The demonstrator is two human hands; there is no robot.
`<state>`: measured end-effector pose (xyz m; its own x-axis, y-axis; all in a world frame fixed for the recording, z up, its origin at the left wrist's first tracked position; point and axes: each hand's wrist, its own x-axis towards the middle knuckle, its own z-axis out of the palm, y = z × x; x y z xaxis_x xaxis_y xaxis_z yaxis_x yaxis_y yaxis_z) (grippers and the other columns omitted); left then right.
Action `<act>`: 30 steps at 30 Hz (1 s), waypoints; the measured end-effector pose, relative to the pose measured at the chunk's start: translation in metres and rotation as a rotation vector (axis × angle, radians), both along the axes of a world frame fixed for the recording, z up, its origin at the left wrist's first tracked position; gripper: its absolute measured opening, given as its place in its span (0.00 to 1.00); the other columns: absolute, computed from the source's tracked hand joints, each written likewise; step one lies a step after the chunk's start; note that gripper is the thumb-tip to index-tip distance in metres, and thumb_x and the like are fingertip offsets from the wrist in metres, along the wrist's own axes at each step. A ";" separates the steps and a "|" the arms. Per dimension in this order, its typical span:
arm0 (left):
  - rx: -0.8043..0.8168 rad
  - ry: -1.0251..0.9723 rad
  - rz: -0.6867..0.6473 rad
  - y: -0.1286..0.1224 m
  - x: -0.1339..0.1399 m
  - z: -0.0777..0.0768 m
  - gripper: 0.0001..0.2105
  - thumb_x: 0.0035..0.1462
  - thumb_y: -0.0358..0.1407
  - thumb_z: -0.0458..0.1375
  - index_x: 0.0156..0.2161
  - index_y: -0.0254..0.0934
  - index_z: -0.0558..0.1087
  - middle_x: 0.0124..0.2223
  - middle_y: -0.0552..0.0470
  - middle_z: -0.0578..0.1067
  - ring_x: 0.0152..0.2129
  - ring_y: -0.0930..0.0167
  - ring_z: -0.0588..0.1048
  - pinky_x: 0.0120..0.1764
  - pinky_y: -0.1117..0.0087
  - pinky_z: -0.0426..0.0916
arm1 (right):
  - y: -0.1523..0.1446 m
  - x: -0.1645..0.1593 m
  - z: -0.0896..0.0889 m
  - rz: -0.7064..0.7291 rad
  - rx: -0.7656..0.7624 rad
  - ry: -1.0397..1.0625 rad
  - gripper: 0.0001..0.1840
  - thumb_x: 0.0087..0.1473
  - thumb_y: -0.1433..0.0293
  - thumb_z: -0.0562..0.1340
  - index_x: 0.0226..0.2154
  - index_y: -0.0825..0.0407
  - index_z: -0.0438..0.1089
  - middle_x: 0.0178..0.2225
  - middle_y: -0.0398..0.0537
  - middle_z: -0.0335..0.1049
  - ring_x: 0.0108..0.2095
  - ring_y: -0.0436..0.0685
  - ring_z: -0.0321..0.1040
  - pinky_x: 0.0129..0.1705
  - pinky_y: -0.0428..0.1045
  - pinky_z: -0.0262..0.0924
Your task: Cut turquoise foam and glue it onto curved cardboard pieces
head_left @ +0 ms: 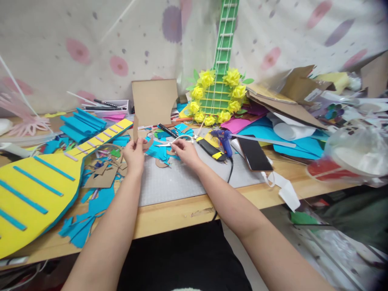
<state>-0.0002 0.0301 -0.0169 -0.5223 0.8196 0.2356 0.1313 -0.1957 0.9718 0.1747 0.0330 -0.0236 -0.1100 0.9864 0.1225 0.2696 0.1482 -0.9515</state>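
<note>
My left hand [135, 155] is closed on a curved strip of brown cardboard [135, 128], which sticks up above the fingers. To its right, my right hand [185, 151] is closed at the scissors [163, 144], whose pale handle loop shows behind the fingers. The blades point left toward the left hand and look parted from the cardboard. Beneath both hands lie blue paper scraps [159, 152] and small cardboard offcuts on a grey cutting mat [172, 184].
A yellow paper guitar [36, 194] lies at left; a green one with yellow flowers [216, 93] stands behind. A cardboard sheet [154, 103] leans at the back. Right of my hands are a utility knife [210, 148], blue glue gun [224, 141], phone [254, 153] and red-white bucket [348, 157].
</note>
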 end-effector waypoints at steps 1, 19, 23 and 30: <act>-0.013 -0.101 -0.007 0.002 0.000 0.000 0.10 0.52 0.41 0.56 0.28 0.35 0.70 0.30 0.50 0.74 0.29 0.70 0.74 0.31 0.69 0.70 | -0.002 -0.002 -0.001 -0.011 0.042 -0.116 0.07 0.51 0.64 0.59 0.30 0.50 0.68 0.28 0.43 0.71 0.28 0.50 0.65 0.32 0.46 0.60; -0.106 -0.536 0.073 0.006 -0.008 0.010 0.11 0.58 0.35 0.45 0.35 0.34 0.68 0.26 0.52 0.69 0.26 0.71 0.75 0.31 0.67 0.73 | 0.002 0.019 0.003 -0.013 0.247 -0.942 0.26 0.53 0.73 0.52 0.55 0.59 0.61 0.54 0.60 0.62 0.54 0.67 0.52 0.54 0.59 0.47; -0.081 -0.515 0.112 0.005 -0.006 0.012 0.07 0.54 0.32 0.47 0.30 0.35 0.67 0.24 0.54 0.67 0.25 0.73 0.73 0.31 0.68 0.72 | 0.000 0.021 0.009 -0.045 0.208 -0.938 0.25 0.50 0.74 0.55 0.52 0.55 0.66 0.48 0.59 0.64 0.50 0.66 0.57 0.51 0.57 0.50; -0.081 -0.563 0.183 0.011 -0.010 0.008 0.11 0.57 0.35 0.43 0.24 0.37 0.58 0.19 0.59 0.60 0.16 0.76 0.68 0.27 0.72 0.68 | 0.007 0.026 0.011 -0.177 0.224 -0.757 0.22 0.52 0.69 0.57 0.50 0.51 0.68 0.43 0.54 0.66 0.45 0.60 0.62 0.48 0.52 0.55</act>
<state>-0.0100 0.0411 -0.0085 -0.6834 0.7081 -0.1779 -0.3840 -0.1413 0.9125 0.2012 0.0404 -0.0125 -0.0870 0.9577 0.2743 0.8662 0.2088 -0.4540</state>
